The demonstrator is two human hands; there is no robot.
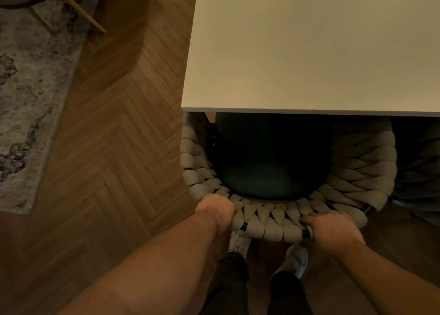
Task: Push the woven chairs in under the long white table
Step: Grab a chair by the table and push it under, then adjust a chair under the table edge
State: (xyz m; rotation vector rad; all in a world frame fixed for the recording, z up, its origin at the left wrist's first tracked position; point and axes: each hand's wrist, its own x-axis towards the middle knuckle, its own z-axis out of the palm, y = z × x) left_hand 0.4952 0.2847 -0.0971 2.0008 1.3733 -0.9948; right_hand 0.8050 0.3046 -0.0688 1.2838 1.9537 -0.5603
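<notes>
The left hand (215, 210) and right hand (333, 229) are clamping curled fingers (312, 220) on the chair (269, 222). Veering is risking bumping the neighbouring chair (423, 162) — right edge.

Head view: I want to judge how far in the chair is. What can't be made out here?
- Front and legs of the woven chair: head view, hidden under the white table.
- The second chair on the right: head view, cut off by the frame edge and in shadow.
- Fingertips of the left hand: head view, curled round the chair's back rim.
- The table's far end: head view, beyond the top edge.
</notes>
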